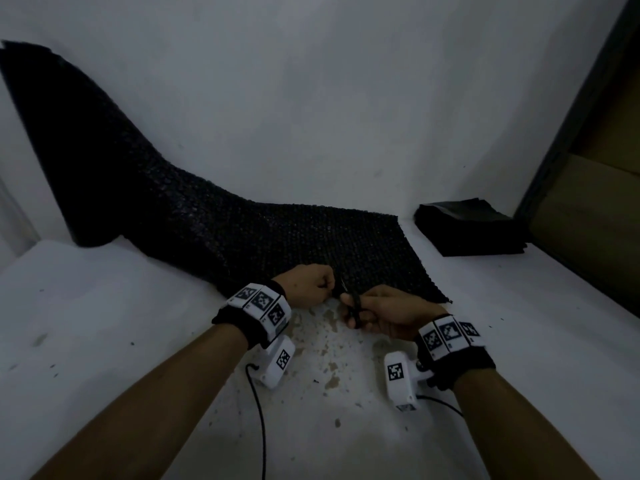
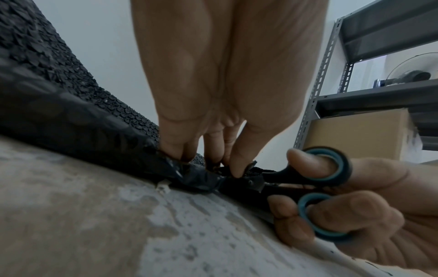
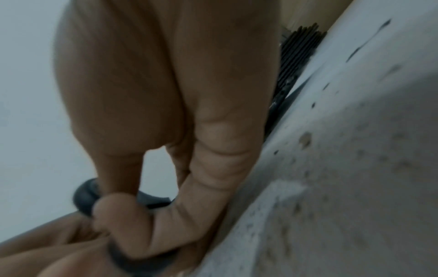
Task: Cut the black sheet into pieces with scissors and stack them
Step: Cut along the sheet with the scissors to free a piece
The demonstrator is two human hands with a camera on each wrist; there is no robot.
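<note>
A long black bubbled sheet (image 1: 242,233) runs from a roll at the far left across the white table to the front middle. My left hand (image 1: 310,285) pinches its near edge (image 2: 189,174) with fingertips (image 2: 235,168). My right hand (image 1: 384,315) holds black scissors with teal-lined loops (image 2: 324,168), thumb in the upper loop and fingers in the lower one. The blades (image 1: 344,289) sit at the sheet's near edge, just right of my left fingers. In the right wrist view the fingers curl through a dark scissor loop (image 3: 87,195), blurred. A stack of cut black pieces (image 1: 467,228) lies at the far right.
The white table (image 1: 138,341) has worn, chipped patches in front of my hands. A white wall rises right behind the sheet. A grey metal shelf (image 2: 369,97) with a cardboard box (image 2: 360,135) stands to the right. Cables trail from the wrist cameras.
</note>
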